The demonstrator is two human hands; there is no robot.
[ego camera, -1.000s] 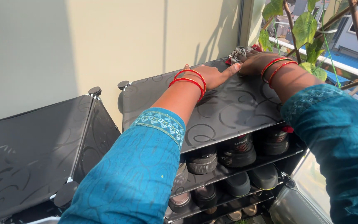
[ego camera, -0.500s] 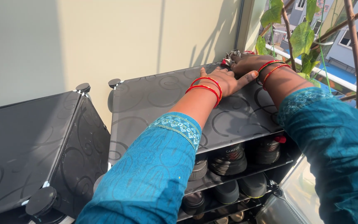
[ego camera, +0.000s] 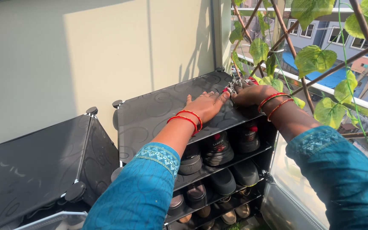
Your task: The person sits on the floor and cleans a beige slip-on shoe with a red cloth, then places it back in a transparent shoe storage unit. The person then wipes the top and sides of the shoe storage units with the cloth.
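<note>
Hands drawn nearer rack's front edge, left hand [ego camera: 205, 106] flat on black rack top [ego camera: 158, 110], right hand [ego camera: 248, 94] on cloth [ego camera: 236, 83]

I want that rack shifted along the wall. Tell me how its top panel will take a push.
The top panel looks thin and glossy, so it probably flexes and feels slippery under the flat left hand. It seems held only by round corner connectors, so a hard shove might pop it loose. The shoes below add weight; expect the rack to drag.

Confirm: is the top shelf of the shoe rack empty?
No, the top shelf holds dark shoes just under the black patterned top panel where the left hand rests flat.
</note>
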